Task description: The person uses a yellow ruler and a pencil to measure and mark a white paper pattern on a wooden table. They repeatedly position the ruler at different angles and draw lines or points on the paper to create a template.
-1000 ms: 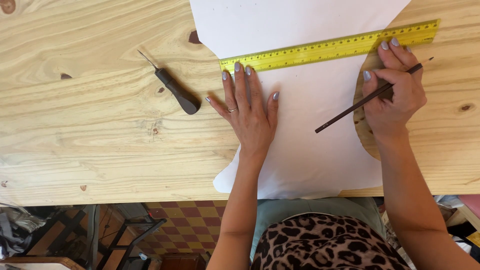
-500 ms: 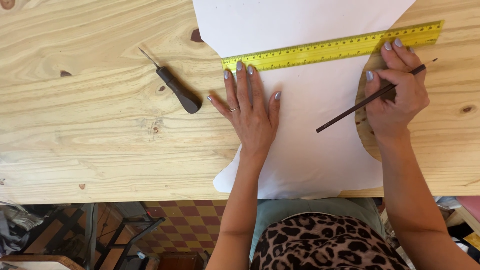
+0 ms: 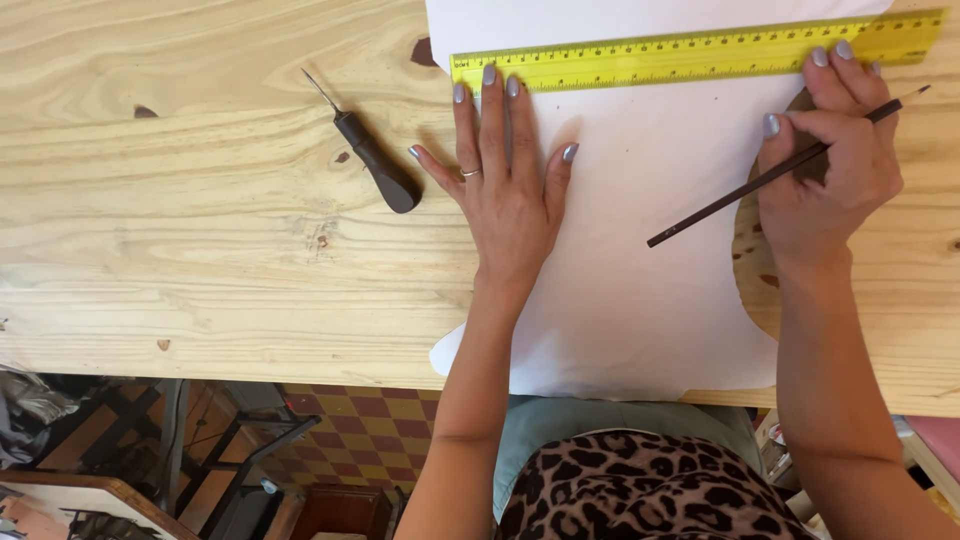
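Head view: left hand (image 3: 508, 190) flat, right hand (image 3: 830, 160) gripping pencil (image 3: 770, 175).

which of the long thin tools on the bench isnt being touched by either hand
The dark-handled awl, lying alone on the bare wood beside the left hand. The yellow ruler has fingertips from both hands on it, and the right hand grips the pencil.

White sheet (image 3: 640, 250) cut off at top edge, ruler (image 3: 690, 55) markings too small, pencil (image 3: 720, 205) partly hidden by right hand (image 3: 825, 175)

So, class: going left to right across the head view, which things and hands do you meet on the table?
Awl → left hand → pencil → right hand.
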